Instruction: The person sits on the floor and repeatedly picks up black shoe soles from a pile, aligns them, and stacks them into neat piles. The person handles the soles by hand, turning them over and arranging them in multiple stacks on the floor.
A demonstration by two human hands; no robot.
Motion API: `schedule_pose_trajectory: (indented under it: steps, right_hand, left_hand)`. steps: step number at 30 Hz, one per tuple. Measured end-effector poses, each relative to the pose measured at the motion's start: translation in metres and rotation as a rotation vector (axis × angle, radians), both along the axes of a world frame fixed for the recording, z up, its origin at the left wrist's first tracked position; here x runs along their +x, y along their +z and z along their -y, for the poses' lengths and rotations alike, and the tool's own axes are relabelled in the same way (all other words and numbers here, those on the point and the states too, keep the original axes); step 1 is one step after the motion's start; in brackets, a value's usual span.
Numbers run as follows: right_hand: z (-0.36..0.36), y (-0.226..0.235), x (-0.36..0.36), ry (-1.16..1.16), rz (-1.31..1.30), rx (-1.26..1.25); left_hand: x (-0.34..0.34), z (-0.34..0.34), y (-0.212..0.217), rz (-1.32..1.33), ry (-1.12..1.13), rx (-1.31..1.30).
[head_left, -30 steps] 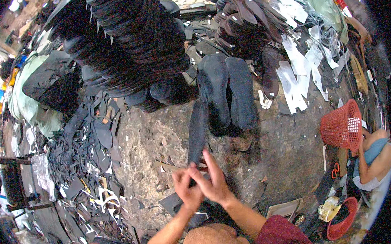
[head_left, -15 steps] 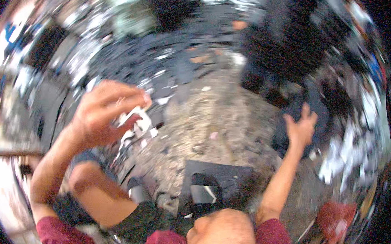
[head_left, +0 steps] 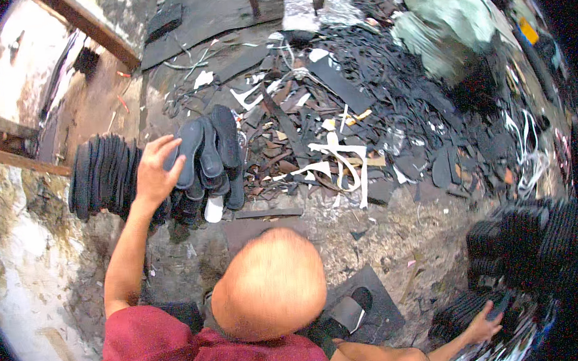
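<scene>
My left hand (head_left: 156, 168) reaches up and left to a row of black shoe soles (head_left: 104, 174) standing on edge. Its fingers curl over the top of one black sole (head_left: 190, 152) at the right end of that row. A small white piece (head_left: 214, 209) lies just below those soles. My right hand (head_left: 483, 326) stretches to the lower right, fingers apart, and touches a low stack of black soles (head_left: 455, 311). A taller pile of black soles (head_left: 528, 241) stands behind it. My head and red shirt fill the lower middle.
Black rubber offcuts and white strips (head_left: 341, 157) litter the ground ahead. Pale green sacks (head_left: 448, 18) lie at the top right. A rough wall and wooden beams (head_left: 12, 156) close the left side. A dark mat with a sandal (head_left: 351, 307) lies by my knee.
The view has swung round. My left hand, which held a small white piece raised, now grips a sole on the left row. My right hand has dropped onto the low stack.
</scene>
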State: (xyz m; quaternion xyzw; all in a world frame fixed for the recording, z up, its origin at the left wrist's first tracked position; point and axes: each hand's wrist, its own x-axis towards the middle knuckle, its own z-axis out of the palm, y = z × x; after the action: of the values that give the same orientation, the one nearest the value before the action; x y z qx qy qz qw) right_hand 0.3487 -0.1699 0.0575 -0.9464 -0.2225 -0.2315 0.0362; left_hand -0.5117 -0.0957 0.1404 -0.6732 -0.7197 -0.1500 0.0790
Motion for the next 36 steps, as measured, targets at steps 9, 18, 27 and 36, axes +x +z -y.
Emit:
schedule_pose_trajectory:
  steps: [9,18,27,36]
  right_hand:
    - [-0.179,0.134,-0.390,1.931,-0.526,-0.220]
    - [-0.166,-0.155,-0.686,1.370,-1.135,-0.899]
    - [-0.095,-0.178,-0.768,0.866,-1.568,-0.505]
    - [-0.080,-0.190,-0.788,0.633,-1.834,-0.327]
  left_hand:
    - [-0.034,-0.032,-0.123,0.152,0.187,0.102]
    - [0.046,-0.075,-0.201,0.810,0.250,0.222]
    - [-0.004,-0.150,-0.239,0.151,0.573,-0.327]
    - [-0.050,-0.121,-0.228,1.434,0.479,0.297]
